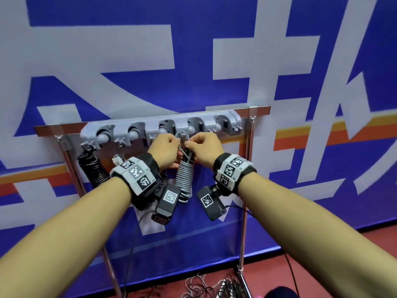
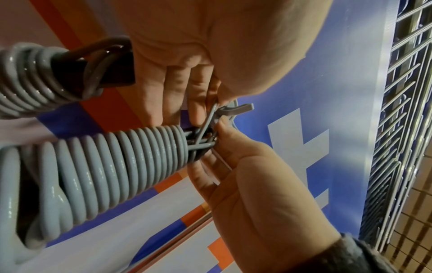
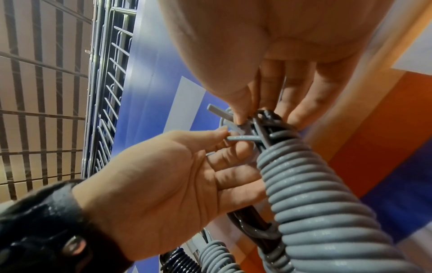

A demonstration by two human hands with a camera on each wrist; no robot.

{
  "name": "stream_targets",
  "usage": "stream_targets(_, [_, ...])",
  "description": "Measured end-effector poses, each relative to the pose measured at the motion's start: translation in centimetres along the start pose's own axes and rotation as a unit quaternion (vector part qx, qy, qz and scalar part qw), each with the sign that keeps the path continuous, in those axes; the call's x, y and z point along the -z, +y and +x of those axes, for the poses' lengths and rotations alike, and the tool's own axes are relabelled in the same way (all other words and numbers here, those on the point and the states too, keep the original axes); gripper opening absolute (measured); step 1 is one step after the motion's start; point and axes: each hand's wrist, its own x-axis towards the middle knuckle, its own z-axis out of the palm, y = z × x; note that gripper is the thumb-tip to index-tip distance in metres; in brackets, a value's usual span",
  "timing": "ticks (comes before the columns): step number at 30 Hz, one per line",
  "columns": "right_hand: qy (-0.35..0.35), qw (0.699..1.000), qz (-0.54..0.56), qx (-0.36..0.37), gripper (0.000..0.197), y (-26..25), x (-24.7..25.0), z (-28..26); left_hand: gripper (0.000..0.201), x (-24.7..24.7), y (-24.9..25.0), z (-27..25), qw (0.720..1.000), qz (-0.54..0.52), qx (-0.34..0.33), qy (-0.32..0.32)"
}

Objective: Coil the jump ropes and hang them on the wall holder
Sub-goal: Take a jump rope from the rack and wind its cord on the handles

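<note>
1. the grey wall holder (image 1: 161,129) is a bar of five clamps with small hooks beneath, fixed along the top rail of a metal stand (image 1: 261,110) in front of a blue, white and orange banner (image 1: 214,22).
2. the grey jump rope (image 1: 184,175), wound into a tight coil, hangs straight down at the centre of the head view, below the gap between the third and fourth clamps from the left. its top strands meet a grey hook (image 2: 237,109) at 12 o'clock from the coil. whether the loop is fully seated on the hook cannot be told.
3. the left hand (image 1: 166,150) sits at 9 o'clock of that hook. its thumb and forefinger pinch a thin strand of the grey jump rope, and the other fingers lie loosely stretched behind the coil's top.
4. the right hand (image 1: 205,148) sits at 3 o'clock, thumb and forefinger nipped narrow on the same strands right at the hook, with the remaining fingers reaching behind the coil.
5. a black jump rope (image 1: 91,168), also coiled, hangs from the hook at the holder's left end, at 9 o'clock of the grey one and well apart from it.
6. loose ropes (image 1: 214,286) lie tangled on the red floor (image 1: 322,265) at 6 o'clock, near the stand's foot.
</note>
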Motion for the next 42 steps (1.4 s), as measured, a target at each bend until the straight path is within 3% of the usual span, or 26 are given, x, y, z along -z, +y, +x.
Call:
stream_targets(9, [-0.024, 1.0, -0.007, -0.002, 0.015, 1.8, -0.2, -0.5, 0.024, 0.0, -1.6, -0.8, 0.999, 0.023, -0.002, -0.042])
stream_targets(13, [0.005, 0.999, -0.041, 0.023, 0.012, 1.6, 0.6, -1.4, 0.015, 0.6, -2.4, -2.2, 0.998, 0.044, 0.002, -0.05])
stream_targets(17, [0.025, 0.998, -0.044, 0.036, 0.013, 1.5, 1.1, -2.6, 0.019, 1.3, -3.7, -4.7, 0.993, 0.027, 0.033, -0.108])
stream_targets(22, [-0.04, 0.997, -0.067, 0.012, 0.018, 1.3, 1.1, -4.5, 0.015, 2.1, -5.5, -7.8, 0.983, 0.06, 0.069, -0.161])
stream_targets(32, [-0.18, 0.983, -0.031, -0.028, 0.006, 1.2, -0.6, -10.6, 0.013, 2.5, -7.3, -12.1, 0.989, 0.051, 0.086, -0.112])
stream_targets(34, [-0.214, 0.975, -0.034, -0.04, 0.002, 2.5, -1.4, -12.3, 0.009, 1.9, -9.0, -13.0, 0.986, 0.056, 0.103, -0.117])
stream_targets(38, [-0.275, 0.955, -0.065, -0.095, 0.029, 7.3, -3.3, -14.8, 0.009, 0.4, -14.0, -14.4, 0.978, 0.057, 0.151, -0.134])
stream_targets(42, [-0.32, 0.931, -0.084, -0.155, 0.014, 12.9, -4.4, -16.6, 0.009, -1.0, -19.2, -14.7, 0.967, 0.058, 0.192, -0.156])
